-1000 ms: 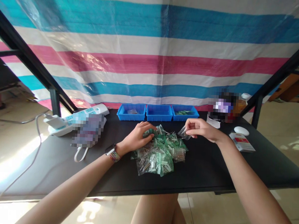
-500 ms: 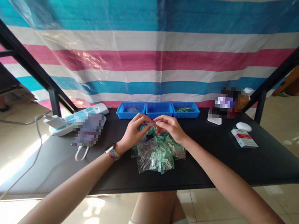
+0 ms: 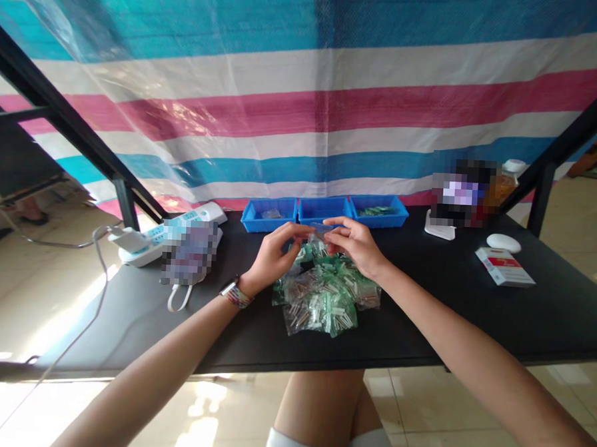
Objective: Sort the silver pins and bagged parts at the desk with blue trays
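Two hands meet over the table (image 3: 413, 323), with one clear bag (image 3: 319, 228) between their fingertips. The left hand (image 3: 277, 254) comes in from its side with fingers bent, index tip at the bag's left edge and thumb lower down; whether they pinch it, I cannot tell. The right hand (image 3: 355, 245) has its fingers closed together on the bag's other side, gripping the plastic between thumb and fingers. The bag sits level with the fingertips, raised just above the far end of the pile (image 3: 324, 298) and in front of the middle bin (image 3: 324, 210).

That pile, of green and clear bags with small metal and white pieces inside, lies on the table below both hands, nearer the person than the fingertips. Three blue bins stand in a row behind it, by the striped sheet (image 3: 283, 129). The left bin (image 3: 264, 226) has a little clear plastic in it; the right bin (image 3: 382, 222) has green bags; the middle one is partly hidden by the hands. Well apart at the left is a power strip (image 3: 155, 242); at the right, a box (image 3: 506, 268) lies beside a white oval thing (image 3: 503, 243).
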